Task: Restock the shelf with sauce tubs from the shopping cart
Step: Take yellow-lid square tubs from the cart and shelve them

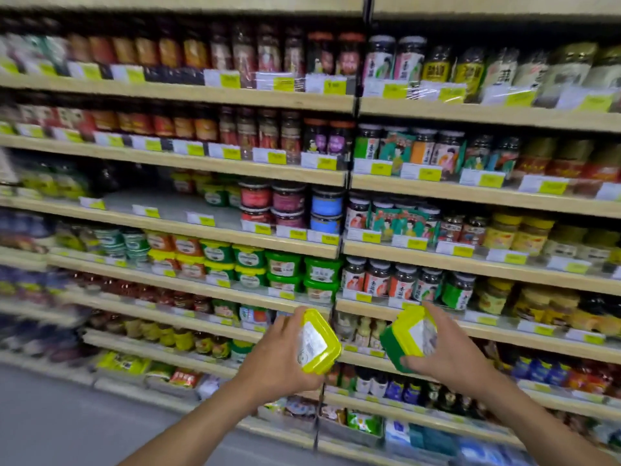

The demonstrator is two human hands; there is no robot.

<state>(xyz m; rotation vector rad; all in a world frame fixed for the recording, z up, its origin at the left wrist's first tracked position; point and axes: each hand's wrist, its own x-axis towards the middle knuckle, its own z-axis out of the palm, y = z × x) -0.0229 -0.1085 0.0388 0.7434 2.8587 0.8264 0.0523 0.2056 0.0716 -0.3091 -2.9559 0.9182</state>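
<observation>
Presently the left hand is holding a sauce tub at 6 o'clock in the view. Its fingers are clamping round the yellow lid's rim, and the lid is tilting toward the camera. At 5 o'clock the right hand is gripping a second tub, with fingers curling over its top and under its green body. The two tubs are sitting near each other but apart, both clear of any shelf. The shopping cart is not showing.

Farther off, at 11 o'clock from the left hand, matching green tubs are standing stacked two high on the shelf. Higher still, at 9 o'clock, a bare stretch is lying behind the price tags.

Judgement: each tub is wanting turning lid-up with the label outward. The tubs should be going in one at a time, square against the matching stock, without nudging the neighbouring stacks.
</observation>
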